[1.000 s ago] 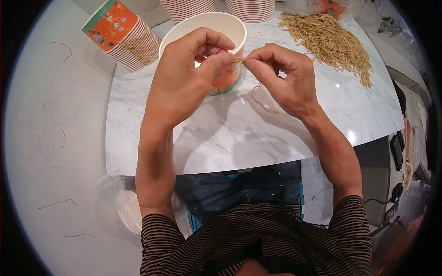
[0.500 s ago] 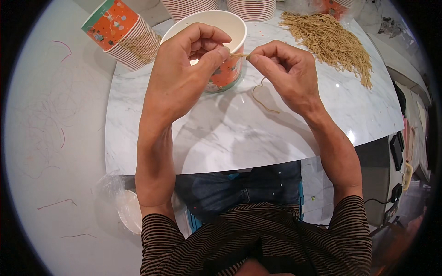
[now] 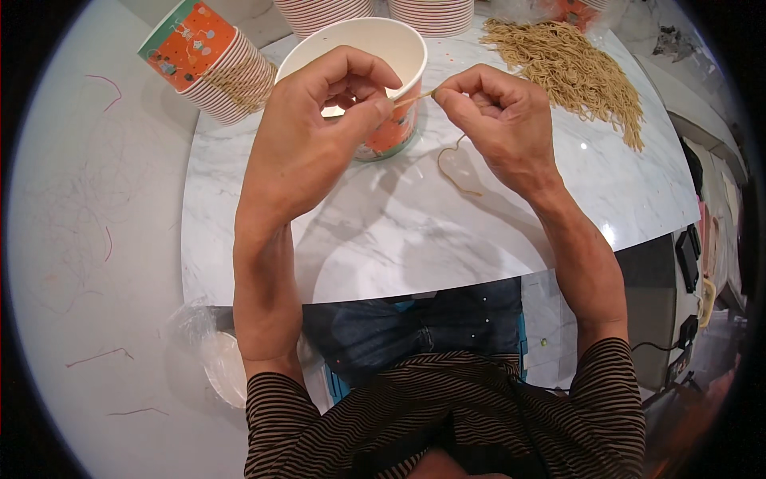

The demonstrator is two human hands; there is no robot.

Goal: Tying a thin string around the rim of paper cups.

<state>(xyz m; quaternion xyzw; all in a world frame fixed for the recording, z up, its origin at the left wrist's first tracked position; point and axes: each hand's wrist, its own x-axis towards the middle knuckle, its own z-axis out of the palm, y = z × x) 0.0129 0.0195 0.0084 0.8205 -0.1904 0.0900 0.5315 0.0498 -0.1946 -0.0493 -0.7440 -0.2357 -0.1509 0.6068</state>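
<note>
My left hand (image 3: 315, 136) and my right hand (image 3: 495, 124) pinch the two ends of a thin tan rubber band (image 3: 411, 97) and hold it taut between them. They hover just above the near rim of an upright white paper cup (image 3: 399, 48) with an orange printed side. From my right hand a loose loop of the band (image 3: 455, 164) hangs down over the marble table (image 3: 399, 247).
A stack of orange printed cups (image 3: 211, 64) lies tilted at the back left. More cup stacks (image 3: 435, 12) stand behind the open cup. A heap of tan rubber bands (image 3: 570, 68) covers the back right. A clear plastic bag (image 3: 215, 359) lies on the floor, lower left.
Both hands have shifted slightly and the band between them is drawn straighter; the hanging loop under my right hand has swung a little.
</note>
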